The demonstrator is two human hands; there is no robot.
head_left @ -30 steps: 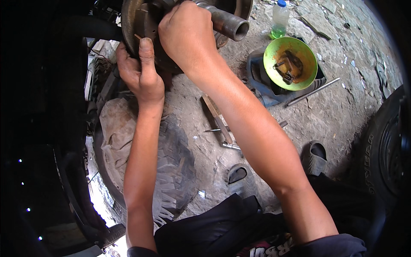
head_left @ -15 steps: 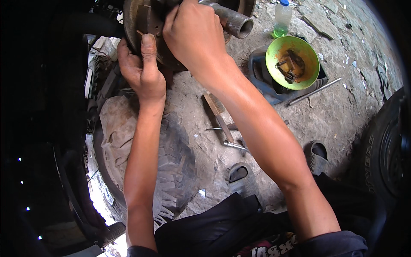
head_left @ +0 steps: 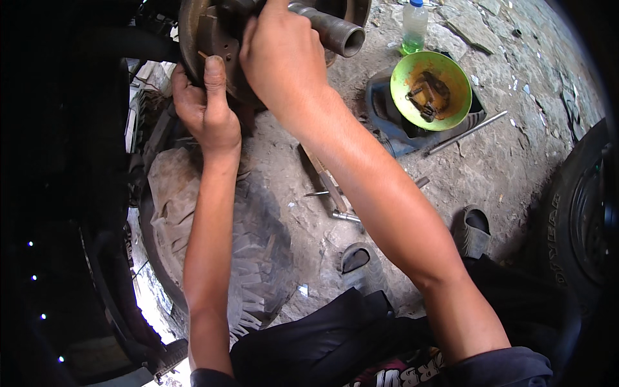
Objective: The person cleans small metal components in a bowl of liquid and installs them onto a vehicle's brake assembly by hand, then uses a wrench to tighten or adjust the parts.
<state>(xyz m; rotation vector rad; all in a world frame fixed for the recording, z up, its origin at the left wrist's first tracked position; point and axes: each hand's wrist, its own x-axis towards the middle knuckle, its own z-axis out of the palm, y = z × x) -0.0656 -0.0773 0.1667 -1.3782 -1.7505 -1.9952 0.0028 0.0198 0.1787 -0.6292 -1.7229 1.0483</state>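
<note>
A rusty drum brake assembly (head_left: 222,42) is at the top, with a threaded steel axle tube (head_left: 332,32) sticking out of it toward the right. My left hand (head_left: 209,113) grips the lower left rim of this assembly, thumb up on the front side and fingers curled behind. Just above the thumb tip a thin reddish-brown pin (head_left: 202,55) pokes out. My right hand (head_left: 284,55) reaches in beside the tube, its fingers closed. Its fingertips and whatever they hold are hidden behind the hand and cut off by the top edge.
At the right, a green bowl (head_left: 400,113) of dark metal parts sits on a blue container (head_left: 380,122), near a bottle (head_left: 414,29) and a metal rod (head_left: 467,133). A brush (head_left: 332,187) and tools lie under my right forearm. Tyres (head_left: 258,226) (head_left: 567,226) stand on both sides.
The whole view has shifted slightly, so things sit a little further left. Both hands keep their places on the brake assembly, with the right wrist only slightly turned.
</note>
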